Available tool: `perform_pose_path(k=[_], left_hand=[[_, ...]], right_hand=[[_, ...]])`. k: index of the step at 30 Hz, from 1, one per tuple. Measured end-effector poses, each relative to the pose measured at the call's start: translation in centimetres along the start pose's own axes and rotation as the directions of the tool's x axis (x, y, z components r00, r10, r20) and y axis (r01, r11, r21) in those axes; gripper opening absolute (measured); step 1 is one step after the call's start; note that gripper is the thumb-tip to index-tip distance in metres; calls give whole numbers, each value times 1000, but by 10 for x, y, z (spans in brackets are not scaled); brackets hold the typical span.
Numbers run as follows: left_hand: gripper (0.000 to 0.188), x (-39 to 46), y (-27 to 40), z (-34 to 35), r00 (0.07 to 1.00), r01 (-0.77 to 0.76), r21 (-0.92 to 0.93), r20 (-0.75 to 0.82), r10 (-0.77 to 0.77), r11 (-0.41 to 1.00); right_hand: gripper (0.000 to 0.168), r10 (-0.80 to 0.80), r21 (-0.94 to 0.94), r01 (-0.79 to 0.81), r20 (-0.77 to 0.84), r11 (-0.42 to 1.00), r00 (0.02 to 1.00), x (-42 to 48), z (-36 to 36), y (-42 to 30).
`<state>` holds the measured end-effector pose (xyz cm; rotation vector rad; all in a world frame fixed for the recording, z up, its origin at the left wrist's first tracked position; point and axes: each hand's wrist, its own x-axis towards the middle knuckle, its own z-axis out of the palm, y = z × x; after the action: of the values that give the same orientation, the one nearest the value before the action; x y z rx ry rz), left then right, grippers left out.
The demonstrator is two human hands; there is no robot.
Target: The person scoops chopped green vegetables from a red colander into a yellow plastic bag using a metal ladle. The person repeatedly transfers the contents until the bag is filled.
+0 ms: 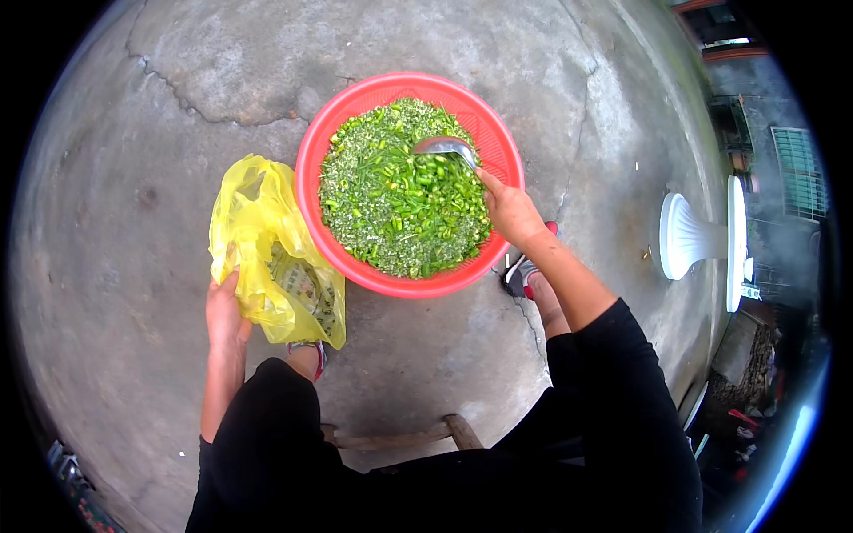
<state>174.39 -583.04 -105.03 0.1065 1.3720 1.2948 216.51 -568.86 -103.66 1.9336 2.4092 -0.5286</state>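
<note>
A red plastic basin [313,233] with a slotted inner wall stands on the floor before me, heaped with chopped green vegetables [400,200]. Brighter green pieces that look like cut peppers lie thickest right of the middle. My right hand [512,210] grips the handle of a metal ladle [445,144] whose bowl is over the heap, rounded side up. At the basin's left, my left hand [228,306] holds the side of a yellow plastic bag [266,220]. The bag's mouth gapes, and through it a printed, greenish packet or lining shows; its exact contents I cannot tell.
Cracked concrete floor [166,220] surrounds the basin. My shoes [520,274] are close to the basin and the bag. A wooden stool's rail [393,440] shows beneath me. Off to the right stands a white pedestal table [693,236], with a barred window [798,173] beyond.
</note>
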Motion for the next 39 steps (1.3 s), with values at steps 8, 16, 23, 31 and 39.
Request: perform_pose_path(k=[8,16,23,31,39], left_hand=[[39,-1,7,-5,999,-23,-25,47,25,999],[38,-5,1,1,1000,-11,-15,23,11,1000],[38,2,3,-10,1000,-21,6,16,21,1000],[37,1,9,-13,999,-31,-4,33,31,1000],[35,-3,7,-14,999,-36,-5,22,36,999]], right_hand=[[38,-71,50,73,-44,996,996,-37,-52,-59],[47,-380,-257,416,180,872,907,56,28,-103],[56,-277,-321,311,148,895,949,25,-1,-62],[60,-227,-365,189,-63,912,972,-42,-41,-44],[53,-544,-277,535,50,798,837,-39,25,-107]])
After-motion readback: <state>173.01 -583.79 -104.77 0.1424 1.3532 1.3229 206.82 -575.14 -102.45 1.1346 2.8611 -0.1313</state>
